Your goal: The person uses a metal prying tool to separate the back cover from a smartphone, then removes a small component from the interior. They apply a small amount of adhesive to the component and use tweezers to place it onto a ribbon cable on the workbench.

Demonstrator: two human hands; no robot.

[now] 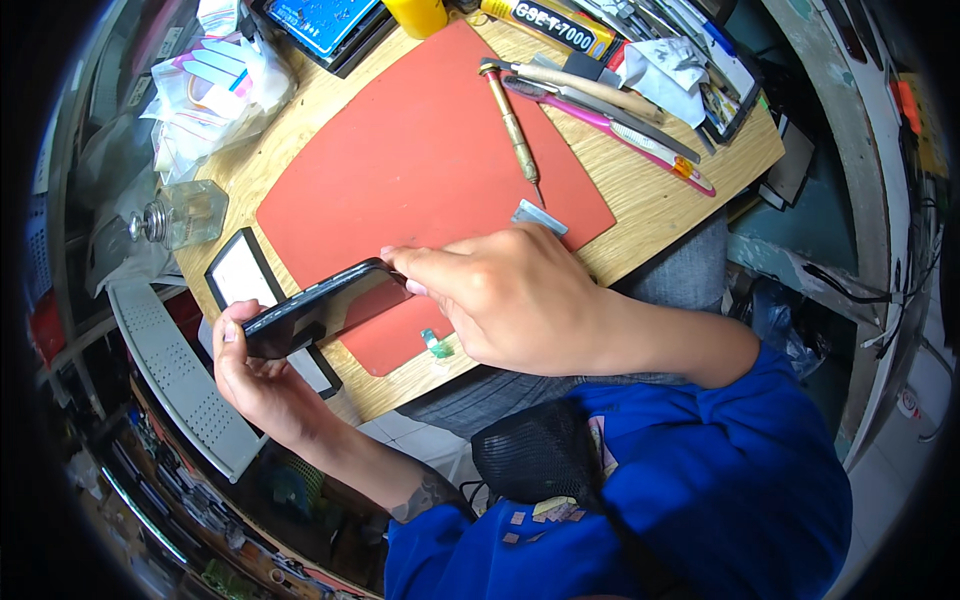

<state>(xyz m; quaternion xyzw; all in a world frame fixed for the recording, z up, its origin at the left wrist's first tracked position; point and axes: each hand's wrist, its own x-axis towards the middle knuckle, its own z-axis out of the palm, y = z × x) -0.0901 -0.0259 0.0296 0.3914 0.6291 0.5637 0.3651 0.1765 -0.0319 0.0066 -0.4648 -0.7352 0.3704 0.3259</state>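
I hold a black phone (312,305) tilted on its side above the red mat (410,150). My left hand (262,380) grips its left end with thumb and fingers. My right hand (505,300) has its fingertips closed on the right end; some fingers are hidden. Beside my right knuckles lies a small pale metal piece (538,219). A brass screwdriver (515,135) rests above it. A small green and clear piece (436,346) lies near the mat's front edge. Under and left of the phone is a dark-framed white rectangular item (237,272), partly hidden by my left hand.
On the wooden desk (690,225) stand a glass jar (195,215), plastic bags (215,95), a blue-topped case (310,20), a yellow container (415,12), a tube (540,25), brushes (650,150) and a tool holder (730,100). A perforated pale metal strip (180,380) runs at left.
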